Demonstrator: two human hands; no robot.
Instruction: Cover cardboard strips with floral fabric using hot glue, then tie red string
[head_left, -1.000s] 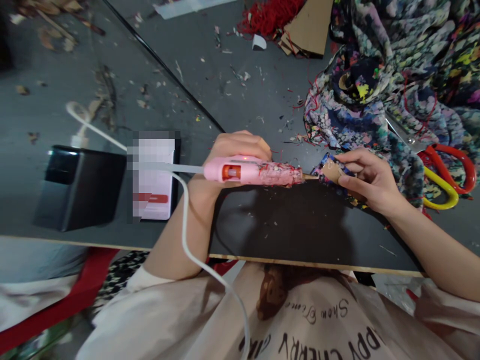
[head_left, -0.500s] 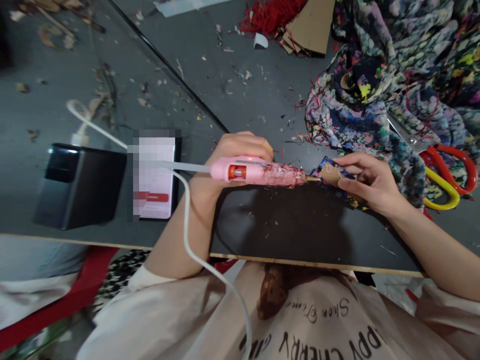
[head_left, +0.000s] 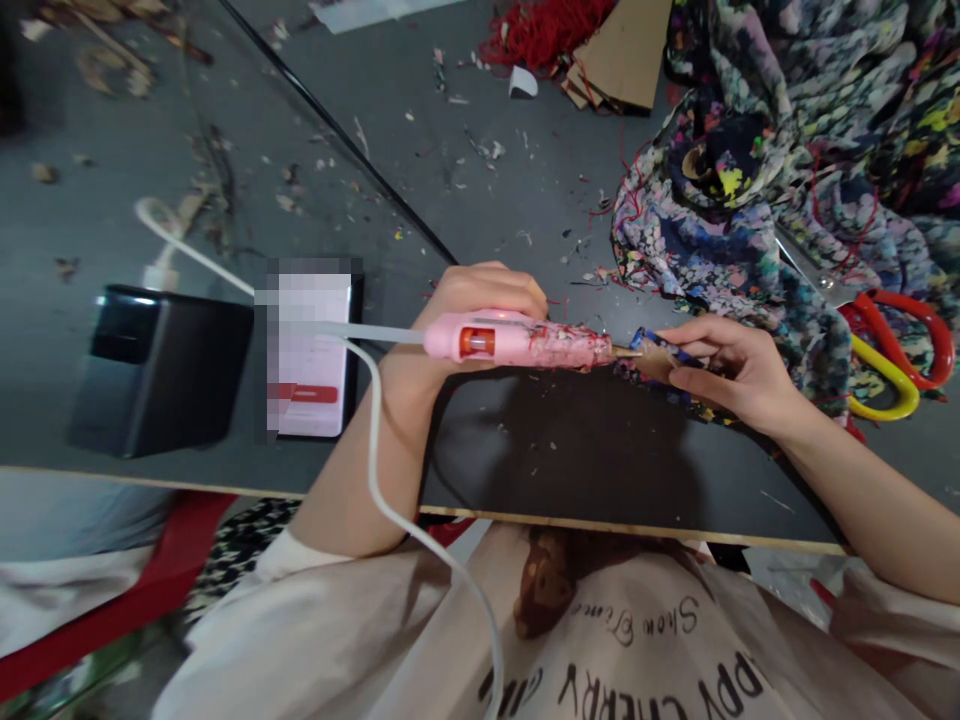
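A: Where does the work sit?
B: Above the bench (head_left: 525, 190), near the patterned cloth (head_left: 750, 240).
A: Hand states?
B: Left hand (head_left: 472, 295) fingers wrapped round the glue gun (head_left: 517, 342) (nozzle touching the piece); right hand (head_left: 739, 375) fingers pinch the cardboard piece (head_left: 651, 360).

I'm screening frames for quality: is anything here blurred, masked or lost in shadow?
Head view: a pixelated block masks the phone; the black box beside it looks slightly soft; a shadow darkens the table under the glue gun; left hand, right hand and the cardboard piece are sharp.
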